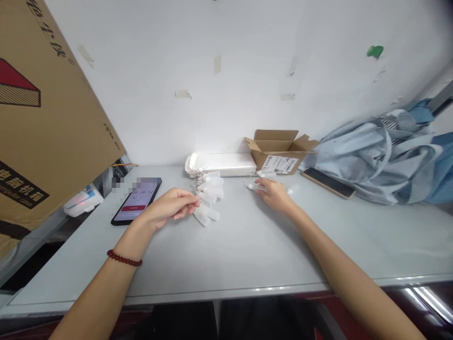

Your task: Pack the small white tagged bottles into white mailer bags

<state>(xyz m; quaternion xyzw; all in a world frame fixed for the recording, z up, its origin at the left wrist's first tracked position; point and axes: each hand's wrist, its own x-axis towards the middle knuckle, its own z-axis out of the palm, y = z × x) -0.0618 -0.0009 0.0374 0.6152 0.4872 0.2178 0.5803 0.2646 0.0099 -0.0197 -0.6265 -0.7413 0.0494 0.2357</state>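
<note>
My left hand (pixel 169 206) rests on the grey table (pixel 247 250), fingers pinched together on the edge of a bunch of small translucent white plastic tags (pixel 208 197) tied with thin strings. My right hand (pixel 273 192) lies further right, fingers curled over one loose tag (pixel 255 187) on the table. More loose tags (pixel 267 174) lie just behind it, in front of a small open cardboard box (pixel 278 150).
A phone (pixel 137 200) showing a timer lies left of my left hand. A stack of white trays (pixel 222 164) stands at the wall. Another dark phone (pixel 327 182) and a bundle of light blue cloth (pixel 385 151) are at right. A large cardboard box (pixel 42 118) leans at left.
</note>
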